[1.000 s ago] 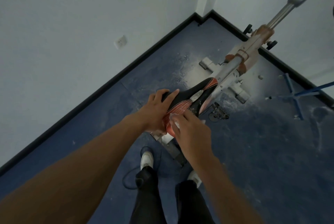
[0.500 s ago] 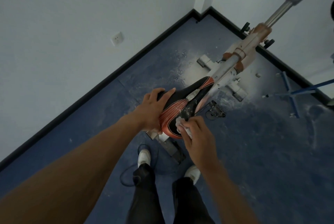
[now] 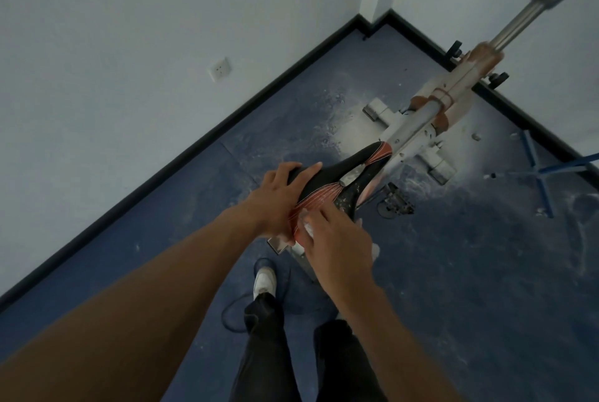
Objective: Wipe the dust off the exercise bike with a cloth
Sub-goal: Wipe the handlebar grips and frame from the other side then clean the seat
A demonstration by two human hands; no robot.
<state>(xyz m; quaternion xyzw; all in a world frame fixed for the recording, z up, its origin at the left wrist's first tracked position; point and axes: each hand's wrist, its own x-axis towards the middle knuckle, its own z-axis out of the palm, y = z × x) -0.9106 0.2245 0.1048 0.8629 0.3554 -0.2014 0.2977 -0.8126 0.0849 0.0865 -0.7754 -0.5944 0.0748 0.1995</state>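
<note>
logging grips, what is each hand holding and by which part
The left hand holds the saddle by the left side of its wide rear. The right hand holds a white cloth bunched under its fingers, pressed on the saddle's rear.

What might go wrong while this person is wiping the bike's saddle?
The small cloth bunched under the right hand may only smear the white specks on the saddle, or knock them onto the already dusty floor. The cable loop beside the shoe might catch a foot if the person steps around the bike.
</note>
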